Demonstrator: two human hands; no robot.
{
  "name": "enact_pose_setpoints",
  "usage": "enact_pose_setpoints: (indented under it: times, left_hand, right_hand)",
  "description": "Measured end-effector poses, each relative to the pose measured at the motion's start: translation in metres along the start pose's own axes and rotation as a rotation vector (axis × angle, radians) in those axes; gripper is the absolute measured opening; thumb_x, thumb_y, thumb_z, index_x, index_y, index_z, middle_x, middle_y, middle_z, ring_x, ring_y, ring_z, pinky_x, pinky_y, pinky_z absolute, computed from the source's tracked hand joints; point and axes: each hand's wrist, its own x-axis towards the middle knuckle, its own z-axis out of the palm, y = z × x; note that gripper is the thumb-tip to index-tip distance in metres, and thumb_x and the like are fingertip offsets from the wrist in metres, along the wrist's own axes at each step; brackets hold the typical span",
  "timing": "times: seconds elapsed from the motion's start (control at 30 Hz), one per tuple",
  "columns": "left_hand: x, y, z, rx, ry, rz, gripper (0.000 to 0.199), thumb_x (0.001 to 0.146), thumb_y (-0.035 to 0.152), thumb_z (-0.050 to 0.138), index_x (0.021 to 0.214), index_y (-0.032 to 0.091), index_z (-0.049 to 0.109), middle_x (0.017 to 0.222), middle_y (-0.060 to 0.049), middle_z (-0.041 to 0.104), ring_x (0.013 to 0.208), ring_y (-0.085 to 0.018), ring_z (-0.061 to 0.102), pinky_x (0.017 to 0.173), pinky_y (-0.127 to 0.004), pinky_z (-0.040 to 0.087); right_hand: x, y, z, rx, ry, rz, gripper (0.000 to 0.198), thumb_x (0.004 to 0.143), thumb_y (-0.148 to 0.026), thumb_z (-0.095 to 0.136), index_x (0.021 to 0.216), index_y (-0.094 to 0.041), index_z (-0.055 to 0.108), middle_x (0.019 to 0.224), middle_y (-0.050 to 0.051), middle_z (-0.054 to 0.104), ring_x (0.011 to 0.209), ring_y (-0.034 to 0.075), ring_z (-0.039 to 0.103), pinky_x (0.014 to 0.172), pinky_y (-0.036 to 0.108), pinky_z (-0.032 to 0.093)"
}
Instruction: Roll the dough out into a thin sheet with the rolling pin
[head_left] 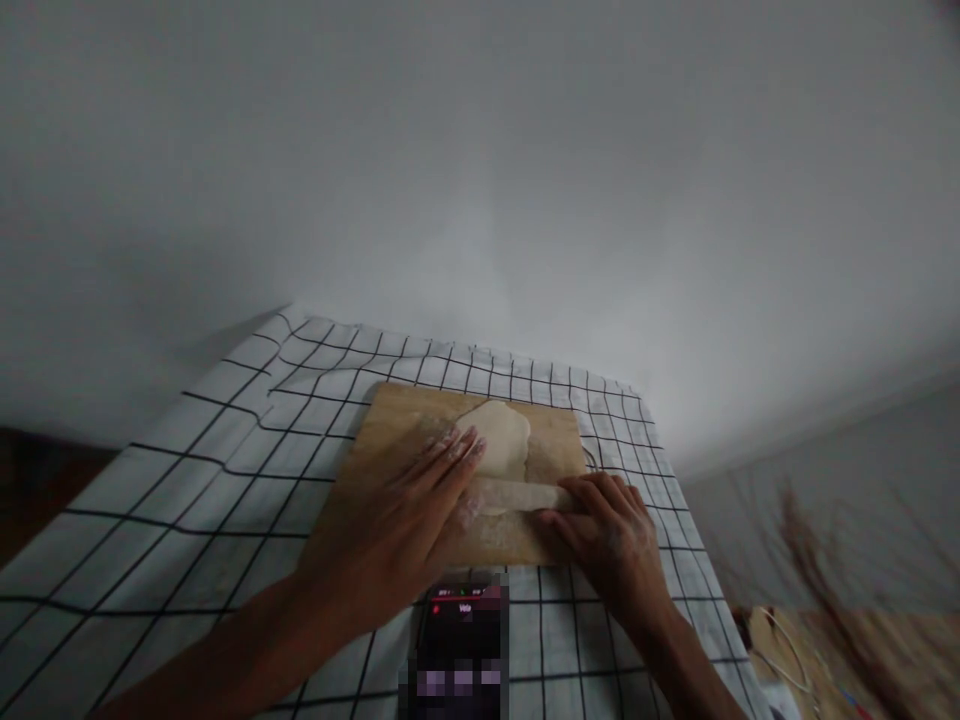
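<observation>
A flattened sheet of pale dough [501, 438] lies on a wooden board [405, 405]. Across its near edge runs a flour-dusted rolling pin [517, 496]. My right hand [611, 525] has its fingers closed round the pin's right end. Stretched out flat, the floury fingers of my left hand [424, 500] rest at the dough's left edge. The thumb side of that hand is beside the pin's left end, which it partly hides; whether the two touch I cannot tell.
Beneath the board is a white tablecloth with black grid lines [247, 480]. A phone with a lit screen [461, 640] lies in front of the board. Behind the table rises a pale wall [450, 180]. Dry twigs [810, 560] stand at lower right.
</observation>
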Motion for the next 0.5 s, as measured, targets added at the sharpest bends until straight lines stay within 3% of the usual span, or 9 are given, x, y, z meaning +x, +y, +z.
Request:
enact_pose_setpoints:
  times: [0.1, 0.23, 0.4, 0.5]
  left_hand:
    - [0.012, 0.009, -0.001, 0.023, -0.008, 0.006, 0.052, 0.106, 0.029, 0.041, 0.155, 0.011, 0.043, 0.164, -0.012, 0.039, 0.154, -0.027, 0.033, 0.127, -0.047, 0.033]
    - [0.045, -0.005, 0.010, 0.081, 0.004, -0.035, 0.051, 0.106, 0.029, 0.039, 0.152, 0.010, 0.048, 0.163, -0.014, 0.041, 0.154, -0.030, 0.031, 0.127, -0.053, 0.028]
    - [0.085, -0.036, 0.028, 0.117, 0.049, -0.167, 0.050, 0.105, 0.029, 0.038, 0.150, 0.010, 0.050, 0.158, -0.017, 0.047, 0.152, -0.033, 0.036, 0.124, -0.059, 0.029]
    - [0.092, -0.039, 0.030, 0.111, 0.044, -0.221, 0.051, 0.104, 0.030, 0.038, 0.149, 0.010, 0.051, 0.156, -0.018, 0.049, 0.150, -0.034, 0.039, 0.123, -0.059, 0.030]
  right_hand:
    - [-0.004, 0.010, 0.000, -0.014, -0.050, 0.003, 0.039, 0.103, -0.052, 0.053, 0.129, -0.026, 0.065, 0.133, 0.008, 0.068, 0.120, 0.026, 0.061, 0.101, 0.044, 0.050]
    - [0.023, 0.026, 0.013, -0.085, -0.104, -0.028, 0.046, 0.110, -0.043, 0.035, 0.148, -0.026, 0.053, 0.160, 0.004, 0.047, 0.154, 0.026, 0.032, 0.123, 0.055, 0.029]
    - [0.094, 0.047, 0.029, -0.071, -0.153, 0.047, 0.050, 0.111, -0.041, 0.025, 0.144, -0.023, 0.059, 0.164, 0.006, 0.042, 0.156, 0.025, 0.028, 0.124, 0.057, 0.026]
    - [0.111, 0.052, 0.031, -0.060, -0.172, 0.049, 0.051, 0.111, -0.042, 0.026, 0.146, -0.022, 0.057, 0.165, 0.007, 0.040, 0.156, 0.025, 0.027, 0.124, 0.056, 0.028]
